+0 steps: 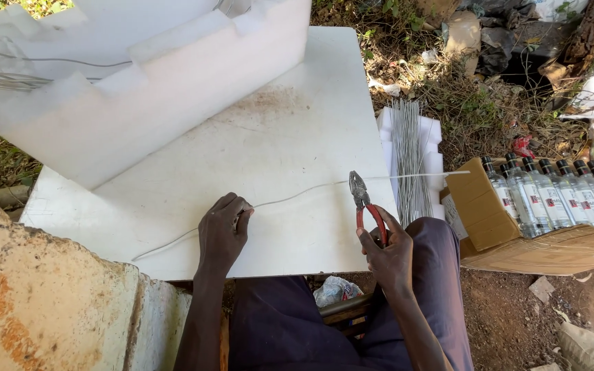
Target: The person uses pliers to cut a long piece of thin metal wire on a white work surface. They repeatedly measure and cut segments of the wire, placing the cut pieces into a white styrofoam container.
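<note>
Head view, wire [297, 194] between hands, pliers [364, 200] gripped

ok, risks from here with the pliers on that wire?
1. The red-handled pliers in the right hand meet the long thin grey wire where its far end overhangs the white board; a cut piece could spring off.
2. The left hand pins the wire alone; it may whip or slip.
</note>
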